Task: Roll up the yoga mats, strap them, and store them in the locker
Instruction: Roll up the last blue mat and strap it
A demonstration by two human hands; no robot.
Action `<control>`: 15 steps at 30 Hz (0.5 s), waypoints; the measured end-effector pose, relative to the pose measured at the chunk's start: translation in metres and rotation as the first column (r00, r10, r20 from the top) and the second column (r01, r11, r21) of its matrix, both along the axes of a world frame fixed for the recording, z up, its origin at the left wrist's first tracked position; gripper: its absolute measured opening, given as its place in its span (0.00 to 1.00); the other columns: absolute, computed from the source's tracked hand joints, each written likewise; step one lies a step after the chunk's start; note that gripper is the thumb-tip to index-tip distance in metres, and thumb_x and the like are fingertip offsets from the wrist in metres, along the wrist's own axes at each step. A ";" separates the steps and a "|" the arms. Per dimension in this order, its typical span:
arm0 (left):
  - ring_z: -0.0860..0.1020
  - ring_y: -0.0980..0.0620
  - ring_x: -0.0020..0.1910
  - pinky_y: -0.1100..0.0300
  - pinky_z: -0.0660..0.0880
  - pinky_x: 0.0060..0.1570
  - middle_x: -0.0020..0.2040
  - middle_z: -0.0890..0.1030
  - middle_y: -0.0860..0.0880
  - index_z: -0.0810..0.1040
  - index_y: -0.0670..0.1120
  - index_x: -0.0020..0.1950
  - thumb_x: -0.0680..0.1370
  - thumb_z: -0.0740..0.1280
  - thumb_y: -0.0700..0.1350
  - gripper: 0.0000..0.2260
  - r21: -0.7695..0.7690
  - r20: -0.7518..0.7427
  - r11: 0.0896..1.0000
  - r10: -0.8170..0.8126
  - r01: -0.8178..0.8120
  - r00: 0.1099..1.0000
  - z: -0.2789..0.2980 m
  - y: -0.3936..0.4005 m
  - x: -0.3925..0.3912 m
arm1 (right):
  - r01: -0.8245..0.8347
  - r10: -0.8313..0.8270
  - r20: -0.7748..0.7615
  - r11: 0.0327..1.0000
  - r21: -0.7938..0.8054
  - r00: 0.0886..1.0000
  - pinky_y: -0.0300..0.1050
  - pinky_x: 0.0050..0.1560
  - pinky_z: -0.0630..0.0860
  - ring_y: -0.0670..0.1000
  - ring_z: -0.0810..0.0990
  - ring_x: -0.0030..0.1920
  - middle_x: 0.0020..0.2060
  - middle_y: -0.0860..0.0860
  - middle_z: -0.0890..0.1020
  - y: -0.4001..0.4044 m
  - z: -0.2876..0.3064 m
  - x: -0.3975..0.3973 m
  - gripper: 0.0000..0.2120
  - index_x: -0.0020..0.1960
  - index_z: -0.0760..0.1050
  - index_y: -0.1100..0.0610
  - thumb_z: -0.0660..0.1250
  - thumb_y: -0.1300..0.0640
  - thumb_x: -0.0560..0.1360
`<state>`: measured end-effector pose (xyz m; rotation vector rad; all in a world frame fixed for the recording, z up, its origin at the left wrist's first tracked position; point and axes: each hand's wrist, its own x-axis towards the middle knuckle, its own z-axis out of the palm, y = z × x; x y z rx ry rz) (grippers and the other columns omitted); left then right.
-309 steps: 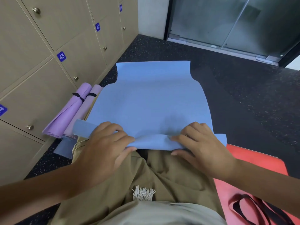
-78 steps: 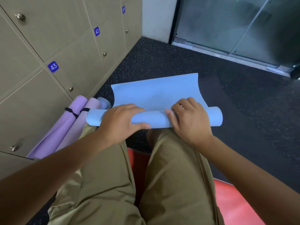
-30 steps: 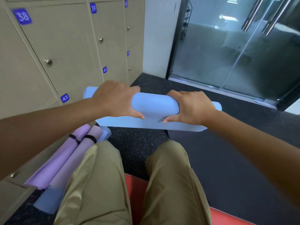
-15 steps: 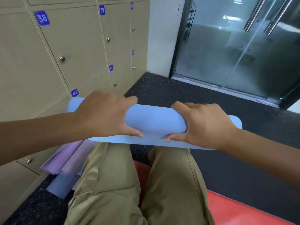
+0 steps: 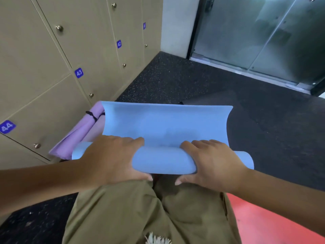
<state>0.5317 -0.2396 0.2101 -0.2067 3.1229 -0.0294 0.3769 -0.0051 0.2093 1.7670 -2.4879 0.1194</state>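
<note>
Head view, looking down over the knees. A blue yoga mat (image 5: 165,127), of smooth matte foam, is partly rolled: its rolled portion forms a thick cylinder lying crosswise just beyond the khaki trousers (image 5: 140,213), while the unrolled remainder extends away from the roll as a flat sheet whose two side edges curl upward. The left hand (image 5: 112,161) grips the roll near its left end, fingers curled over the top and thumb beneath the near side. The right hand (image 5: 214,161) grips the roll near its right end in the same manner, fingers over the top, thumb tucked below. A short open end of the cylinder projects past each hand.

To the left of the blue mat lie two purple rolled mats (image 5: 80,132), each bound by a narrow black strap (image 5: 91,115); they rest against the base of the lockers (image 5: 44,67). The lockers are flat tan panels with small round metal knobs and blue number tags reading 41 to 44. Under and beyond the blue mat is a dark speckled rubber floor (image 5: 175,80). A red mat (image 5: 263,222), flat and smooth, lies to the near right of the blue mat. Beyond the floor stands a frosted glass door (image 5: 255,32).
</note>
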 end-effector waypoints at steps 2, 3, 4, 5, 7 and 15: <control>0.78 0.51 0.38 0.55 0.60 0.29 0.39 0.79 0.56 0.71 0.56 0.53 0.59 0.52 0.85 0.39 -0.005 0.029 1.000 0.015 -0.015 0.999 -0.004 0.004 0.004 | -0.014 0.014 0.006 1.000 -0.001 1.000 0.45 0.32 0.69 0.50 0.77 0.38 0.36 0.43 0.74 0.003 -0.007 0.002 0.35 0.53 0.70 0.47 0.60 0.18 0.64; 0.78 0.51 0.39 0.58 0.57 0.29 0.40 0.79 0.56 0.71 0.57 0.54 0.59 0.52 0.85 0.40 -0.004 0.042 1.000 0.022 -0.022 0.999 -0.006 0.005 0.005 | -0.019 0.019 0.012 1.000 -0.005 1.000 0.44 0.33 0.69 0.50 0.76 0.39 0.38 0.43 0.74 0.004 -0.010 0.003 0.35 0.53 0.71 0.47 0.60 0.18 0.65; 0.78 0.52 0.39 0.59 0.57 0.29 0.40 0.79 0.56 0.71 0.57 0.55 0.59 0.52 0.85 0.40 0.000 0.069 0.999 0.033 -0.033 0.997 -0.006 0.007 0.005 | -0.021 0.022 0.023 1.000 -0.006 0.999 0.44 0.34 0.70 0.50 0.75 0.41 0.41 0.43 0.74 0.005 -0.012 0.003 0.35 0.53 0.72 0.48 0.60 0.19 0.65; 0.78 0.52 0.40 0.59 0.58 0.30 0.41 0.78 0.56 0.71 0.57 0.55 0.59 0.52 0.85 0.40 0.010 0.100 0.999 0.039 -0.040 0.994 -0.006 0.008 0.005 | -0.022 0.023 0.032 1.000 -0.006 0.999 0.44 0.37 0.72 0.50 0.75 0.43 0.44 0.44 0.74 0.006 -0.015 0.003 0.36 0.54 0.73 0.49 0.60 0.19 0.66; 0.78 0.52 0.41 0.56 0.65 0.33 0.41 0.77 0.56 0.70 0.57 0.56 0.60 0.53 0.85 0.39 0.041 0.152 0.998 0.045 -0.052 0.987 -0.006 0.009 0.004 | -0.021 0.021 0.029 1.000 -0.010 0.999 0.45 0.42 0.74 0.51 0.74 0.45 0.47 0.46 0.73 0.007 -0.020 0.003 0.37 0.54 0.75 0.50 0.60 0.18 0.66; 0.69 0.56 0.50 0.60 0.66 0.40 0.49 0.68 0.59 0.74 0.56 0.52 0.63 0.59 0.83 0.35 0.161 0.107 0.987 -0.022 0.004 0.994 -0.013 0.004 0.000 | -0.013 0.013 0.074 1.000 -0.001 0.997 0.47 0.44 0.75 0.52 0.74 0.43 0.45 0.47 0.72 0.004 -0.022 -0.002 0.39 0.59 0.73 0.49 0.60 0.18 0.65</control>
